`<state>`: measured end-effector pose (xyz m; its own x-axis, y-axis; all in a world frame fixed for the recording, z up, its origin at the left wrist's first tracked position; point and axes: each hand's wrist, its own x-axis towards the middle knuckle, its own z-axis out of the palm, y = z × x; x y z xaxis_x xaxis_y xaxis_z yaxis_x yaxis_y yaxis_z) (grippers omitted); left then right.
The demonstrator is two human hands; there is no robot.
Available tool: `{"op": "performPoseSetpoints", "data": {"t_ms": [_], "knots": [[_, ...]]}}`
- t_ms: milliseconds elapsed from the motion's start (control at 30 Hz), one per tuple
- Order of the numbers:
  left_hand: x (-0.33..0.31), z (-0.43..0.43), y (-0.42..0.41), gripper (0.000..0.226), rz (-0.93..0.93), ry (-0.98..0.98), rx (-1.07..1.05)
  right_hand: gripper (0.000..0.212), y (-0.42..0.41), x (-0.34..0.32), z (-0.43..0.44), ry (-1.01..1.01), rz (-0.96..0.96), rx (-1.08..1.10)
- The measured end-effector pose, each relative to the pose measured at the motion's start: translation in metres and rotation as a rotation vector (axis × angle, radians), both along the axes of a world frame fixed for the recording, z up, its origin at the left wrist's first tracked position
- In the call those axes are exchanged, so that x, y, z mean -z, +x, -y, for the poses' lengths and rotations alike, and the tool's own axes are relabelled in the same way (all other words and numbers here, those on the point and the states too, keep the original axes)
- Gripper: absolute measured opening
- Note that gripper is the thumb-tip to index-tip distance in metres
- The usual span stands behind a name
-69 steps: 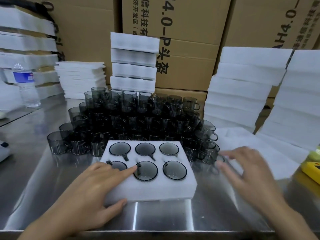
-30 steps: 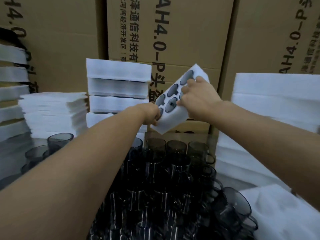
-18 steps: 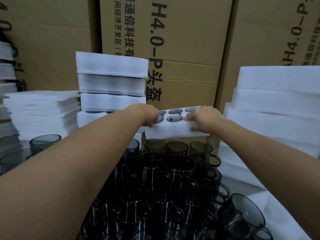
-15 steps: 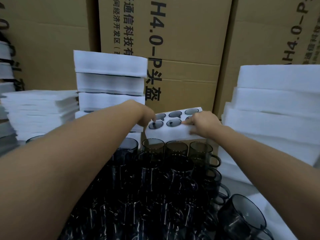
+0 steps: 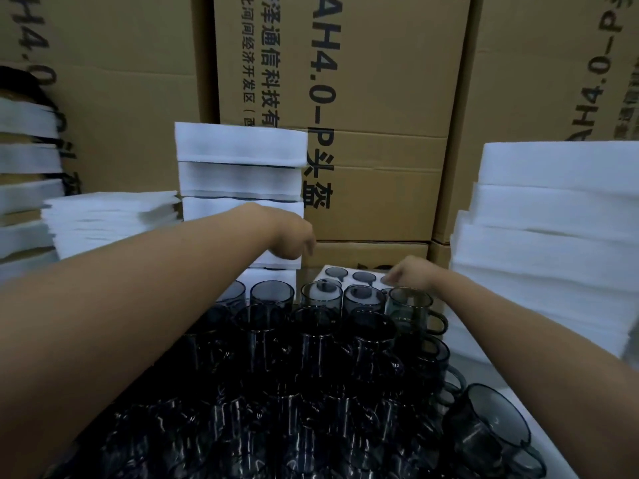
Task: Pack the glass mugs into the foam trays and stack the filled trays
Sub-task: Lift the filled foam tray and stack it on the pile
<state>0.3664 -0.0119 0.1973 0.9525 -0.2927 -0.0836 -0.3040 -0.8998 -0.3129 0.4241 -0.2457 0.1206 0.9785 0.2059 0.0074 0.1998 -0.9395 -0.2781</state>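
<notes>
While the filled tray point(image 5: 351, 271) lies low at the far side, behind the loose mugs point(image 5: 311, 340) and just right of the stack of filled trays point(image 5: 240, 174), we judge the stacking step not yet done. The left hand point(image 5: 294, 242) hangs above the tray and apart from it, fingers loosely curled and holding nothing. The right hand point(image 5: 409, 274) sits at the tray's right end with fingers curled; we cannot tell whether it pinches the foam or merely touches it. What the tray rests on is hidden by the mugs.

Risks noted: both forearms reach over the closely packed mugs, so a low wrist or elbow could topple the back row, glass against glass. A one-handed lift by the end could tilt the tray and shed its mugs. The stack stands several trays high, so a tray set off-centre could unsettle it.
</notes>
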Motion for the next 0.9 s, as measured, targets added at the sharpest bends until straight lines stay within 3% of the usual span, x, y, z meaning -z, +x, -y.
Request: {"op": "performPoseSetpoints", "data": {"t_ms": [233,300,367,467,533,667,733,800,867,900], "knots": [[-0.011,-0.007,-0.067,0.042,0.137,-0.093,0.053,0.011,-0.133,-0.041,0.019,-0.375,0.459,0.227],[-0.007,-0.011,-0.092,0.036,0.237,-0.128,0.095,0.013,-0.191,-0.032,0.045,-0.428,0.388,0.288],[-0.002,-0.013,-0.117,0.036,0.319,-0.180,0.126,0.017,-0.244,-0.008,0.073,-0.480,0.172,0.311],[0.008,-0.014,-0.152,0.036,0.387,-0.230,0.176,0.050,-0.301,0.040,0.099,-0.468,-0.039,0.289],[0.016,-0.014,-0.171,0.036,0.398,-0.249,0.209,0.062,-0.321,0.061,0.102,-0.456,0.054,0.285],[0.030,-0.013,-0.205,0.036,0.442,-0.429,0.239,0.055,-0.344,0.067,0.113,-0.593,0.304,0.291],[0.039,-0.010,-0.223,0.035,0.457,-0.549,0.254,0.054,-0.354,0.053,0.114,-0.564,0.439,0.378],[0.052,-0.007,-0.241,0.035,0.441,-0.689,0.278,0.054,-0.372,0.038,0.109,-0.324,0.543,0.415],[0.065,-0.007,-0.256,0.037,0.428,-0.772,0.322,0.058,-0.392,0.032,0.097,-0.132,0.751,0.311],[0.071,-0.008,-0.262,0.040,0.443,-0.785,0.337,0.064,-0.401,0.026,0.087,-0.108,0.759,0.210]]}}
